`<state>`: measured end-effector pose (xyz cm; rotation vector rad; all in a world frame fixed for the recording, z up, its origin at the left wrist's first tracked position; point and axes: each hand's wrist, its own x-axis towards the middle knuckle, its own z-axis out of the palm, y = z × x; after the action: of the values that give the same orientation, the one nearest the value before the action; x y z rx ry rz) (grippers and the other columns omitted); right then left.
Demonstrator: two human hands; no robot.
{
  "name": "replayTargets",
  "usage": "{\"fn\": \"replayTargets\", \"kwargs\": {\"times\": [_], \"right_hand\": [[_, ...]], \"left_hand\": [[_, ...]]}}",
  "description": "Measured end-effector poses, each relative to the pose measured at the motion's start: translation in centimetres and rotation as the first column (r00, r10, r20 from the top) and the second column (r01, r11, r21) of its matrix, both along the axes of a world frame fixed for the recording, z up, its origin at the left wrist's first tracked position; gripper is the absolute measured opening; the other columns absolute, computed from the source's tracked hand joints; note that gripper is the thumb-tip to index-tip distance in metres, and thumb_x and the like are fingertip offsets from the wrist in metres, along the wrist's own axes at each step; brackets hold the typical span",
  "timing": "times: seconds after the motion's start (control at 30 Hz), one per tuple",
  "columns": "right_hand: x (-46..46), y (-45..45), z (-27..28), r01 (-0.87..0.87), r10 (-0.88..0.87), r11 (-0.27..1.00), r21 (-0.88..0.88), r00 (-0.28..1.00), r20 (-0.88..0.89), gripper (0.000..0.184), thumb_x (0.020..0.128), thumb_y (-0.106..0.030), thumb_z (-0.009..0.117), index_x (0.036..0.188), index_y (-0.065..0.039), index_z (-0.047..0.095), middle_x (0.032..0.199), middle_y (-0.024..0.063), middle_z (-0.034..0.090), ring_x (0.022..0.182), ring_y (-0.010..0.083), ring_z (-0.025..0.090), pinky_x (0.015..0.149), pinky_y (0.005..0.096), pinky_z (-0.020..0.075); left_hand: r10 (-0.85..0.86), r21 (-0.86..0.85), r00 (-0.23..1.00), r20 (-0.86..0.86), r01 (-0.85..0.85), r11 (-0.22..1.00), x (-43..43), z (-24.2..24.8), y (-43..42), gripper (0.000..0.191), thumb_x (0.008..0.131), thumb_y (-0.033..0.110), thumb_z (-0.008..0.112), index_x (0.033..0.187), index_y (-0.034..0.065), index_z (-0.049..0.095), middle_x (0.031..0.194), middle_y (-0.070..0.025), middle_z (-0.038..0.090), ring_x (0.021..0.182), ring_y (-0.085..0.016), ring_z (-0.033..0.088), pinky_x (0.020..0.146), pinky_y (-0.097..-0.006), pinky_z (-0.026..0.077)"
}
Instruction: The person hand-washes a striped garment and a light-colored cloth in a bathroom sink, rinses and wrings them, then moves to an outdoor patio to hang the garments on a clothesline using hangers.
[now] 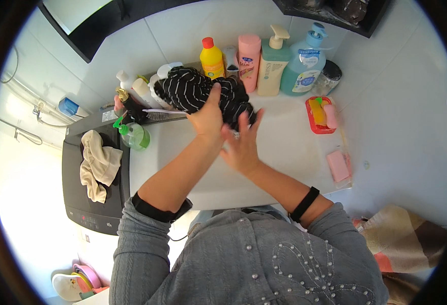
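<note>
A bunched black cloth with thin white stripes [187, 88] is held up over the white washbasin [284, 152], in front of the bottles at the back. My left hand [208, 114] grips it from below, with the thumb laid over the cloth. Close to the cloth's lower right end is my right hand [242, 148], its fingers spread and slightly blurred; whether the fingertips touch the fabric I cannot tell. The faucet and drain cannot be made out behind the hands and cloth.
Along the back stand a yellow bottle [212, 61], a pink bottle [249, 63] and pump bottles [303, 68]. At right lie a red soap dish [318, 129] and pink soap [338, 166]. At left, a beige cloth [97, 160] lies on a dark washing machine [70, 183], beside a green-topped pump bottle [137, 137].
</note>
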<state>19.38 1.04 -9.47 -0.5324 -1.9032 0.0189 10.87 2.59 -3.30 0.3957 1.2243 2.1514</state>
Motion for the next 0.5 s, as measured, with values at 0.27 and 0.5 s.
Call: {"fn": "replayTargets", "kwargs": {"times": [0.27, 0.5], "right_hand": [[0.0, 6.2, 4.0, -0.373, 0.316, 0.821, -0.433, 0.928, -0.2, 0.083, 0.055, -0.013, 0.078, 0.124, -0.007, 0.034, 0.122, 0.0238, 0.042, 0.107, 0.0396, 0.048, 0.085, 0.0382, 0.0437], [-0.7, 7.2, 6.0, -0.427, 0.493, -0.182, -0.886, 0.74, -0.457, 0.068, 0.055, -0.006, 0.072, 0.116, 0.0, 0.04, 0.097, 0.0074, 0.057, 0.081, 0.0152, 0.057, 0.07, 0.0285, 0.048]], "left_hand": [[-0.087, 0.003, 0.803, -0.589, 0.11, 0.994, 0.1, 1.5, -0.6, 0.032, 0.071, 0.004, 0.07, 0.1, 0.0006, 0.057, 0.096, -0.0062, 0.06, 0.088, -0.017, 0.058, 0.078, -0.0287, 0.046], [-0.342, -0.162, 0.537, -0.771, 0.355, 0.921, -4.8, 3.1, 1.1, 0.028, 0.064, 0.007, 0.071, 0.09, 0.0026, 0.062, 0.087, -0.0073, 0.065, 0.078, -0.02, 0.062, 0.071, -0.0305, 0.048]]}}
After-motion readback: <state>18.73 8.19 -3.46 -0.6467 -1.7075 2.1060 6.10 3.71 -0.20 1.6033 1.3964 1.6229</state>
